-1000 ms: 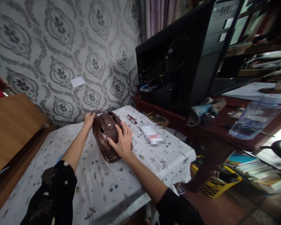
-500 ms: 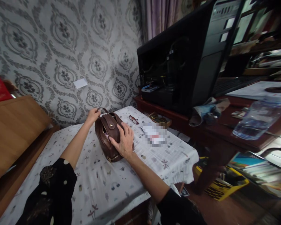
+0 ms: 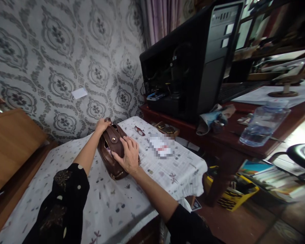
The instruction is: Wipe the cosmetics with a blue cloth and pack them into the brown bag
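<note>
A dark brown leather handbag (image 3: 109,154) with a brass stud lies on a table under a white patterned cloth (image 3: 122,200). My left hand (image 3: 103,124) is closed on the bag's far end, at its strap or zip pull. My right hand (image 3: 127,154) lies over the bag's near side, fingers curved and pressing on the leather. The bag's top is slightly parted and something pale shows inside.
Red-framed glasses (image 3: 139,130) and a blurred-out item (image 3: 160,149) lie on the cloth to the right of the bag. A dark wooden desk (image 3: 226,142) carries a black computer tower (image 3: 193,64) and a clear plastic bottle (image 3: 263,123). Books (image 3: 259,173) lie on the floor.
The view has swung slightly to the right. My left hand stays at the bag's far end, with the strap loop now lowered. My right hand keeps its hold on the bag.
</note>
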Available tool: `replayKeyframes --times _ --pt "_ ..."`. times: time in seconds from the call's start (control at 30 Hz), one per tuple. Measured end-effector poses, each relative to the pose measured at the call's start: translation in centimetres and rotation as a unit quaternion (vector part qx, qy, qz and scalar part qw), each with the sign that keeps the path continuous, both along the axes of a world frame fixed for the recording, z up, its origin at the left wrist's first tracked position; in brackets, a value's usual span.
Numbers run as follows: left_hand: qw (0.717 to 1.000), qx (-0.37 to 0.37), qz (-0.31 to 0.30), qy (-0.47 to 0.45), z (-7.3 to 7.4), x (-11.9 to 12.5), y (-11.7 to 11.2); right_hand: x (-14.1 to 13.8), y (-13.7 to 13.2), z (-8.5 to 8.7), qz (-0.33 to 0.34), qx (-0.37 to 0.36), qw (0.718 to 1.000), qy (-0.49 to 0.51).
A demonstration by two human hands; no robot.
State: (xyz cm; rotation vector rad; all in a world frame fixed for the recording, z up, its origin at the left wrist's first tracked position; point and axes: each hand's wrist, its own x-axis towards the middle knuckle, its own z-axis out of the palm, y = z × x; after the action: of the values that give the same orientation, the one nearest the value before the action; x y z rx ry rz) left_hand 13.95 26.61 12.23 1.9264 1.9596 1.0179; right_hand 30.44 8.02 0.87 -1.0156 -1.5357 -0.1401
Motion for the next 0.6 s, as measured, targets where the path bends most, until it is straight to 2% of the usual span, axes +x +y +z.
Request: replayKeyframes --times 0.27,0.47,0.6 --pt "0.997 -0.011 0.016 -0.079 -0.5 -0.1 -1.3 0.0 -0.1 0.1 -0.002 -0.014 1.000 -0.007" --pt "0.983 0.050 -0.028 -0.173 -1.4 0.1 -3.4 0.0 -0.1 0.0 -0.022 -0.016 1.000 -0.010" --pt "0.973 0.073 -0.071 -0.207 -1.4 0.4 -5.0 0.1 -0.1 0.0 -0.040 -0.019 0.999 -0.032"
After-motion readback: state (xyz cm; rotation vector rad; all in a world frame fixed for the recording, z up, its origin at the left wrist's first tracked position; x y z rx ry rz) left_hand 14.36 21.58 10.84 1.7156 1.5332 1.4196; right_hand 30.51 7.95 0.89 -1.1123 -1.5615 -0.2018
